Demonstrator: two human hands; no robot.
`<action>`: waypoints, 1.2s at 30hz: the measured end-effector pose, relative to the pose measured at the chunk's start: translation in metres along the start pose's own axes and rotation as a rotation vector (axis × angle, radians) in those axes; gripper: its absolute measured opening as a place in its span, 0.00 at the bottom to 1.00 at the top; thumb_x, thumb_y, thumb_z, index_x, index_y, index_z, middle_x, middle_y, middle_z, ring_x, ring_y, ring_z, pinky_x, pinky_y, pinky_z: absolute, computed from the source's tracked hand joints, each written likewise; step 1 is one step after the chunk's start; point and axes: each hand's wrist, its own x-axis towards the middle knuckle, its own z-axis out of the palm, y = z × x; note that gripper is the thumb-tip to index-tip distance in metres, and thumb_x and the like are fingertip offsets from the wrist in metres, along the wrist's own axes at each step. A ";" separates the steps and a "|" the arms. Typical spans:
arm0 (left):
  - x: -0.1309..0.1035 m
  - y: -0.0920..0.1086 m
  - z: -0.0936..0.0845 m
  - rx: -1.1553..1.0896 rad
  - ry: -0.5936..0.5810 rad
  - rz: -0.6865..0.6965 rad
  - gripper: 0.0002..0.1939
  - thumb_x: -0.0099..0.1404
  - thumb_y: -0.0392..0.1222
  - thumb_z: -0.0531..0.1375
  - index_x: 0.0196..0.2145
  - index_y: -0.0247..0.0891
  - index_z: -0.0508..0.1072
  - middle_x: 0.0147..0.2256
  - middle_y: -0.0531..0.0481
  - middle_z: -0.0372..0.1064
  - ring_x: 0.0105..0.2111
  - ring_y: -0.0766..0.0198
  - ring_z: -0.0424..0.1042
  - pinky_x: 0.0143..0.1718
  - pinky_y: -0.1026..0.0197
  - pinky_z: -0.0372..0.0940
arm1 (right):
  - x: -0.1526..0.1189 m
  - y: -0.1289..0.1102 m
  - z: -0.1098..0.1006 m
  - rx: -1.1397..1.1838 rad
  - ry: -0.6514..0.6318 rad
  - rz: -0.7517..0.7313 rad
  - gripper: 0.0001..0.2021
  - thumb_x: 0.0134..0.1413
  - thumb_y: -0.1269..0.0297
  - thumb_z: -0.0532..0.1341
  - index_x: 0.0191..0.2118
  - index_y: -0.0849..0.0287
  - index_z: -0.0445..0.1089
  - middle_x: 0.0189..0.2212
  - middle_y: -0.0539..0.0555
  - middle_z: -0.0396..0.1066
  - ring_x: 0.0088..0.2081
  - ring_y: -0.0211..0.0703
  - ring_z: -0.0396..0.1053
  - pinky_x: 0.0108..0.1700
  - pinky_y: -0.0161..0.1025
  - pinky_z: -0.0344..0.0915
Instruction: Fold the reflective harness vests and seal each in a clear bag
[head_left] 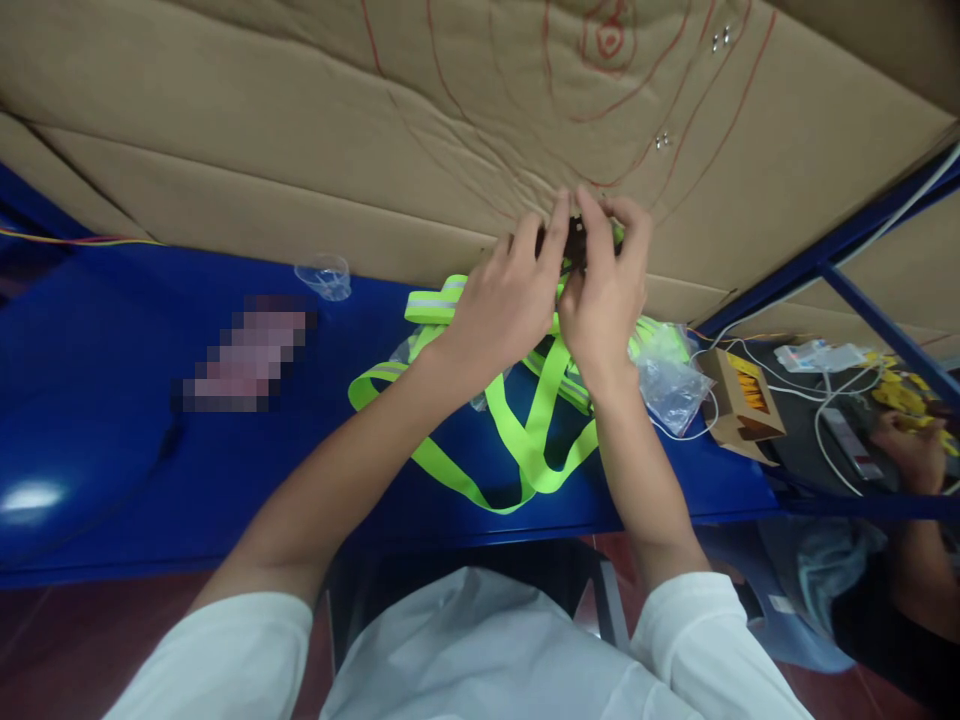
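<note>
Both hands meet above a heap of neon yellow-green reflective straps (547,420), close to the cardboard wall. A small black piece (576,242), perhaps a buckle, is pinched between them; most of it is hidden by the fingers. My left hand (517,285) closes on its left side, fingertips pointing up. On its right side my right hand (606,275) grips it with thumb and fingers. Loose loops of strap with a grey stripe hang toward the table's front edge. Some yellow-green material also shows just behind my right fingers.
Cardboard (262,120) with red drawn lines and staples rises behind the blue table (112,480). At left lie a blurred-out flat object (251,355) and a clear plastic cup (326,278). Right are a plastic bag (671,390), an open carton (742,400), white cables and another person's hand (911,450).
</note>
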 end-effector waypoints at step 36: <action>0.016 -0.028 0.005 -1.523 -0.195 -0.210 0.18 0.63 0.44 0.71 0.50 0.37 0.78 0.48 0.47 0.79 0.56 0.46 0.76 0.59 0.45 0.69 | 0.021 0.026 -0.025 1.130 -0.174 0.360 0.15 0.58 0.48 0.70 0.38 0.54 0.73 0.38 0.54 0.80 0.42 0.48 0.79 0.46 0.49 0.78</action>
